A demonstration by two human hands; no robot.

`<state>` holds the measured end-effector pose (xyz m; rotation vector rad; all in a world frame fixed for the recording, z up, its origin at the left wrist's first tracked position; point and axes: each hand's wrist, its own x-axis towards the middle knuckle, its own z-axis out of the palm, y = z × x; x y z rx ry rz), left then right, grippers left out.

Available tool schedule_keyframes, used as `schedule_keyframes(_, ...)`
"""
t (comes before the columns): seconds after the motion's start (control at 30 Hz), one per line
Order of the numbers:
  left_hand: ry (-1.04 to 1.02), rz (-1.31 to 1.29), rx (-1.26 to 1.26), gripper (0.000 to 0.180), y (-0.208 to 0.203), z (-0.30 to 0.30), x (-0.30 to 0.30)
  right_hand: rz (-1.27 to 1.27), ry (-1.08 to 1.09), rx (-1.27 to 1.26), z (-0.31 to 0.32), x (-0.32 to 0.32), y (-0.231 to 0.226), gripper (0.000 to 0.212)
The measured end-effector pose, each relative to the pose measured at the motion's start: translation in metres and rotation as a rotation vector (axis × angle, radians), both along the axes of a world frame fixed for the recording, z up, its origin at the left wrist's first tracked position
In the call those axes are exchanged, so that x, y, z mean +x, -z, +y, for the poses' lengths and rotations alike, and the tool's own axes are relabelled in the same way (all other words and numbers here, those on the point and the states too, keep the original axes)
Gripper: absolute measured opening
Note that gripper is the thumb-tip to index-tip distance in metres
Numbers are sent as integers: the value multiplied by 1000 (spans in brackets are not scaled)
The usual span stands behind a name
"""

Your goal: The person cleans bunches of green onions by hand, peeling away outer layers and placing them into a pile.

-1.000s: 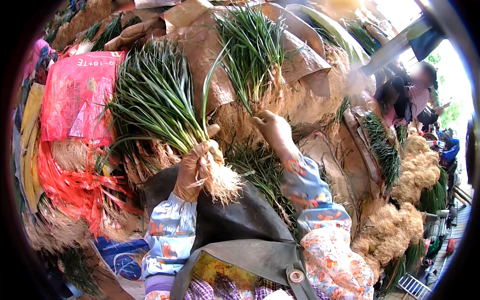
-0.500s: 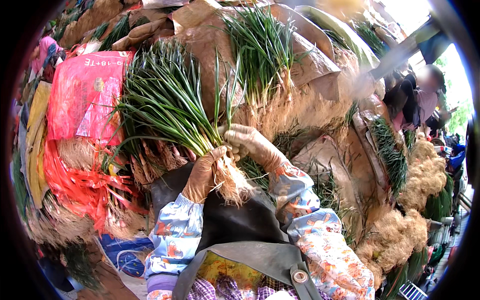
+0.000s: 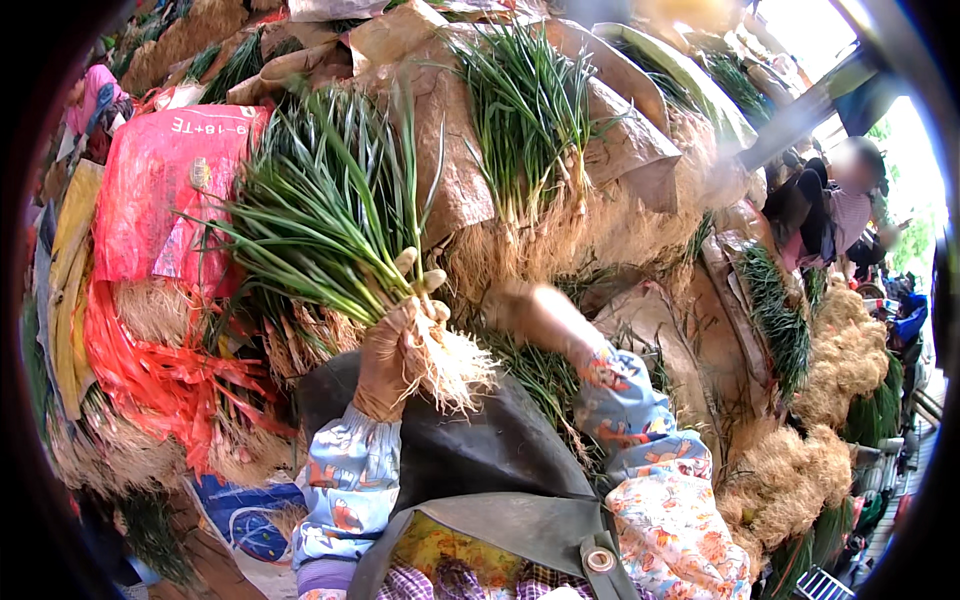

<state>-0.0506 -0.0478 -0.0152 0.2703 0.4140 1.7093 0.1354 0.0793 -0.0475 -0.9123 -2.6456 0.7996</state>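
Observation:
My left hand (image 3: pixel 383 350), in a tan glove, is closed around a bunch of green onions (image 3: pixel 318 245). Their long green leaves fan up and left; pale stringy roots (image 3: pixel 450 372) hang out below the grip, over a dark apron (image 3: pixel 460 445). Motion smears my right hand (image 3: pixel 520 312), which is off to the right, apart from the bunch. Its fingers are too blurred to show whether they hold anything. Beyond my hands, another clump of green onions (image 3: pixel 525 120) lies with its roots toward me, in front of brown sheeting (image 3: pixel 435 130).
At the left lies a red plastic sack (image 3: pixel 175 185) with torn red strips (image 3: pixel 150 365). More rooted bunches sit beneath it. Heaps of tan roots (image 3: pixel 790 480) and brown sheets (image 3: pixel 670 330) spread to the right. A person (image 3: pixel 850 205) is at the far right, another person (image 3: pixel 98 95) at the far left.
My right hand has left the bunch and swung to the right. My left hand keeps hold of the green onions, shifted slightly left.

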Motion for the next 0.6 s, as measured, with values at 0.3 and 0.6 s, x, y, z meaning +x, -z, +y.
schedule_keyframes(0.3, 129, 54, -288, 32, 6, 14, 16, -154, 426, 115, 100, -69, -35, 31)
schedule_keyframes(0.6, 204, 325, -366, 20, 18, 11, 9, 292, 542, -123, -18, -76, -34, 18)
